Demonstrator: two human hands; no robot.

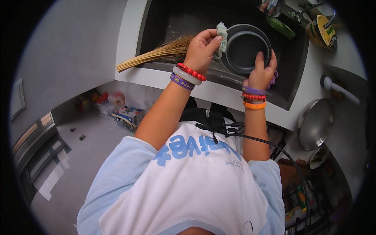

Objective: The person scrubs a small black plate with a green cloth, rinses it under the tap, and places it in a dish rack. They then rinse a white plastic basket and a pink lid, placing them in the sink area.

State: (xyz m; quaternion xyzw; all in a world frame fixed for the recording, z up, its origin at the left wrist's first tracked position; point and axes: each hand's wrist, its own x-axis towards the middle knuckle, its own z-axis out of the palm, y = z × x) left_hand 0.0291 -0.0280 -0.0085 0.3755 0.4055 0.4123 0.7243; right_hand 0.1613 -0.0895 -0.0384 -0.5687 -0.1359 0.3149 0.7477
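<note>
My left hand (202, 48) pinches a crumpled pale green cloth (222, 38) between thumb and fingers. The cloth meets the left side of a round dark grey pot (241, 51). Gripping that pot's right side is my right hand (262, 70), its thumb inside the rim and its fingers around the outer wall. The pot is tilted with its mouth facing me, above a dark sink basin (188, 14). A straw whisk broom (158, 54) lies across the sink's left front edge, partly behind my left hand. Something purple and crumpled (273, 80) shows beside my right wrist.
A green ridged object (280, 28) lies at the basin's back right. On the right-hand counter are a yellow-and-black container (323, 32), a white-handled tool (342, 89) and a metal bowl (315, 124). A black cable (282, 149) runs from my waist. Bags and a box (129, 114) sit lower left.
</note>
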